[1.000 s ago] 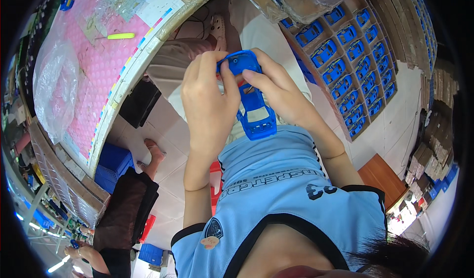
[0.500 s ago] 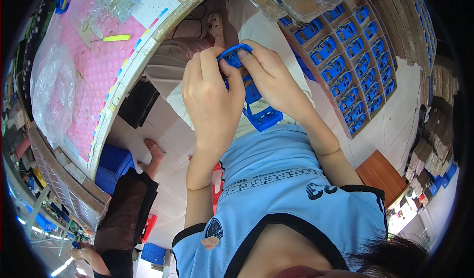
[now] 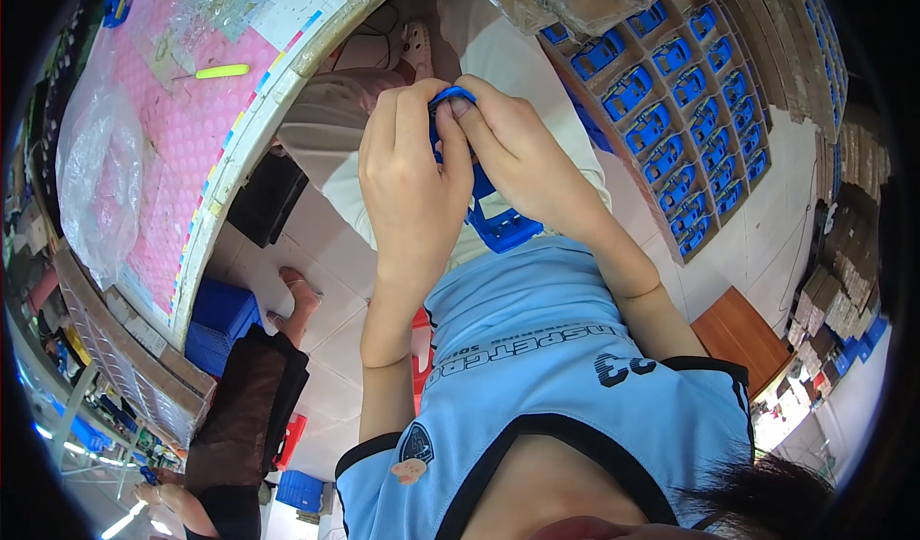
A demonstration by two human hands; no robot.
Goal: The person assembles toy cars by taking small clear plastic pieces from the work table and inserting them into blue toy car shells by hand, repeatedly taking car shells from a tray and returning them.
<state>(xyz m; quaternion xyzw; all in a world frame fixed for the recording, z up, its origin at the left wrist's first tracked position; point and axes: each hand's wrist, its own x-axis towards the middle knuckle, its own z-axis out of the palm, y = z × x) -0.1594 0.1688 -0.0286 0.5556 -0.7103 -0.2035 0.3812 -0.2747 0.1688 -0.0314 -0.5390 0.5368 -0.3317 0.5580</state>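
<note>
I hold a blue plastic toy car shell (image 3: 510,234) above my lap, gripped between both hands. My left hand (image 3: 410,161) is closed, with its fingers curled over the shell's upper left side. My right hand (image 3: 529,147) pinches the far end, its thumb pressed close to the left hand's fingertips. The shell's lower end, with a window-like opening, shows below my hands. Its middle is mostly covered by my fingers, so I cannot tell whether it is one piece.
At the right stands a cardboard tray (image 3: 655,183) of similar blue car shells in compartments, with stacked cardboard beyond. On the left, a pink-covered table (image 3: 182,147) bears a yellow-green handled tool (image 3: 222,71) and a clear plastic bag (image 3: 99,181). Another person's hand (image 3: 177,502) shows lower left.
The far end of the shell has tipped, showing less of its face. My hands have drawn slightly closer together, and the shell's lower end has shifted a little left.
</note>
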